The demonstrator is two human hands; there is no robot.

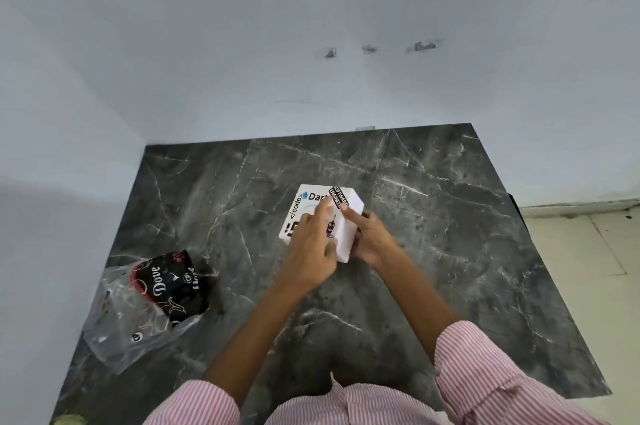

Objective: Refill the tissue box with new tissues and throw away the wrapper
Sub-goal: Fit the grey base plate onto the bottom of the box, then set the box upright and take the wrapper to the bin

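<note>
A white tissue box (349,210) covered in stickers stands near the middle of the dark marble table (450,234). My left hand (311,248) lies over its top face, fingers reaching toward the round opening. My right hand (370,237) grips the box's right side. At the table's left edge lies a clear plastic wrapper (128,327) with a black "Dove" tissue pack (173,282) in its open end. The box's opening is hidden under my left fingers.
The table stands in a corner against pale walls (242,61). Light floor tiles (588,268) show to the right of the table. My striped pink sleeves fill the bottom of the view.
</note>
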